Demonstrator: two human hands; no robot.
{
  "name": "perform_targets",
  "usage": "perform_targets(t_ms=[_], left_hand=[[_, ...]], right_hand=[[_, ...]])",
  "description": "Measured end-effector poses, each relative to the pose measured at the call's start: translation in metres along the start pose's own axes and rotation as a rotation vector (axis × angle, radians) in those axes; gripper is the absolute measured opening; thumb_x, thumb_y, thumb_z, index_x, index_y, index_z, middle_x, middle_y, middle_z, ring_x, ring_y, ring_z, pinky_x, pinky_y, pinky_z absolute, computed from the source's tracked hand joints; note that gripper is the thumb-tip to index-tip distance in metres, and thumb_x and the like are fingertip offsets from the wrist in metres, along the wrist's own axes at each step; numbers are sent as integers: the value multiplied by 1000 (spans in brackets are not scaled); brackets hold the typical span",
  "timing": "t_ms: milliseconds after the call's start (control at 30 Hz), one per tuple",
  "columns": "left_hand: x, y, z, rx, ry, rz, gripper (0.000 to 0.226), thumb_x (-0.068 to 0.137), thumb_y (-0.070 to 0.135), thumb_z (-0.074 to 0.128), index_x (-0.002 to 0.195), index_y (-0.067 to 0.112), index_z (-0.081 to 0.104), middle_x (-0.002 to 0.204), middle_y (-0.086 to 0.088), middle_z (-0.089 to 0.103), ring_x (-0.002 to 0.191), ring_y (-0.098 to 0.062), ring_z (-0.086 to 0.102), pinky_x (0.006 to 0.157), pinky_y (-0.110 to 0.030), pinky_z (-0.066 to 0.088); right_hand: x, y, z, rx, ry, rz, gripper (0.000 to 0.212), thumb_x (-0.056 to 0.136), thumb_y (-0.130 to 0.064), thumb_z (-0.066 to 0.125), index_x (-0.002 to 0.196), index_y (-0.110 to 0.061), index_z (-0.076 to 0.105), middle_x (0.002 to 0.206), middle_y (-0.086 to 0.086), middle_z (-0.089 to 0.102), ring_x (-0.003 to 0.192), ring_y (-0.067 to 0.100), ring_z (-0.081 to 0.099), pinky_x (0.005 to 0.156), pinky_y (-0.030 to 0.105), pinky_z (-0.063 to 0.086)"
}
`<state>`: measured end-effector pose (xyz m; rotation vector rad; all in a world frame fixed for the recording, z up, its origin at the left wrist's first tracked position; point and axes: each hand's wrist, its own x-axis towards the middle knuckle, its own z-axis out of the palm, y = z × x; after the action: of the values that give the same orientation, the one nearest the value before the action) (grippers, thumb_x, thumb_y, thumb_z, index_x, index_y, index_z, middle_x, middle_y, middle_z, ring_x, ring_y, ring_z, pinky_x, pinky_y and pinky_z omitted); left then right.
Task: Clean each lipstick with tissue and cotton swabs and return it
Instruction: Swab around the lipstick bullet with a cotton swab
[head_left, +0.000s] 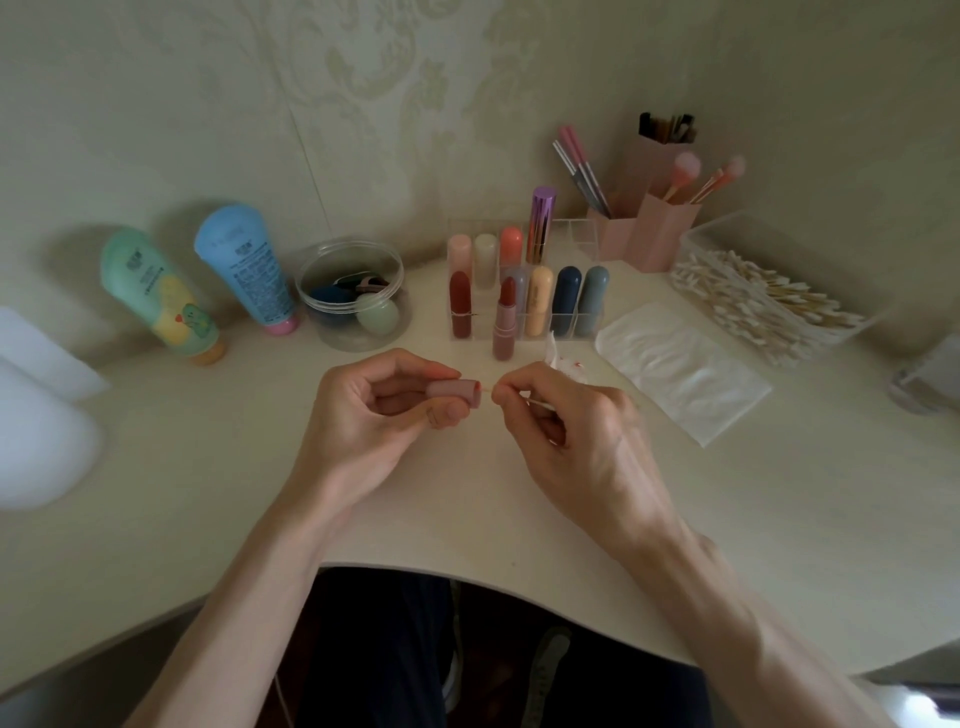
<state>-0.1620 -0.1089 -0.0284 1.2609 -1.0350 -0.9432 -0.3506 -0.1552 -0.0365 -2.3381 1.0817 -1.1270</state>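
One lipstick cap (454, 393) in work: light, rigid, smooth plastic, likely slippery. Left hand (374, 410) pinches it by sides, thumb under, mouth facing right. Right hand (566, 426) pinches cotton swab (539, 404) close to cap end; thin stick flexes, so short grip is right. One uncapped lipstick (504, 327) stands mid-table; bullet soft, hold by base only. Organizer (571, 234) near table's back edge: roughly nine tubes, one half hidden. One flat tissue (680, 369); one swab box (691, 240) toward right back corner.

Far left of the lipstick organizer (571, 236), a blurred white shape (36, 415) was cut by the edge — unidentifiable. Far right, a glassy object (927, 382) was cropped. In front, the tip of the cotton swab (540, 403) hid inside the cap (457, 389).
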Motion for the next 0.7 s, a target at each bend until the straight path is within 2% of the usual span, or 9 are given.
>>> perform_targets(t_ms=[133,267,367,433,567,633,700], left_hand=[[-1,1,-1,-25,8,-6,28,73,-5,82,99,-5,71,87,-12,80,85,-21,79,75,-20,59],[-1,3,0,-43,27,-8,30,70,-3,83,98,-3,71,87,-12,80,84,-21,79,75,-21,59],[-1,4,-1,-50,41,-9,30,68,1,83,96,2,73,87,-11,80,84,-20,79,76,-21,59],[-1,3,0,-43,46,-5,30,68,1,83,96,2,73,87,-11,80,84,-20,79,77,-21,59],[-1,2,1,-34,30,9,28,70,-1,81,96,0,72,84,-9,80,82,-17,78,76,-19,58],[-2,2,0,-35,19,10,28,69,2,82,96,2,72,85,-8,80,83,-17,79,75,-19,59],[-1,2,-1,-42,7,5,29,68,4,83,96,4,73,87,-9,81,85,-19,79,75,-21,59]], right_hand=[[-1,1,1,59,-39,31,8,102,-25,67,97,-22,73,63,-23,52,54,1,54,57,31,51],[-2,0,1,131,-89,66,6,99,-16,70,96,-19,74,63,-30,49,57,-10,56,62,8,41],[-1,-1,-1,195,-114,90,9,97,-6,70,92,-12,75,61,-30,51,58,-8,59,61,1,39],[0,-1,-4,239,-149,94,10,97,-4,70,91,-9,76,56,-29,50,55,-5,58,58,1,38],[2,2,-6,325,-235,142,12,100,-9,68,91,-12,76,55,-28,53,48,1,50,53,7,33],[3,3,-7,398,-246,169,16,101,-9,67,89,-16,75,54,-21,52,45,5,40,51,10,28],[5,4,-9,446,-233,184,18,102,-10,66,89,-18,75,56,-6,53,46,6,35,49,17,28]])
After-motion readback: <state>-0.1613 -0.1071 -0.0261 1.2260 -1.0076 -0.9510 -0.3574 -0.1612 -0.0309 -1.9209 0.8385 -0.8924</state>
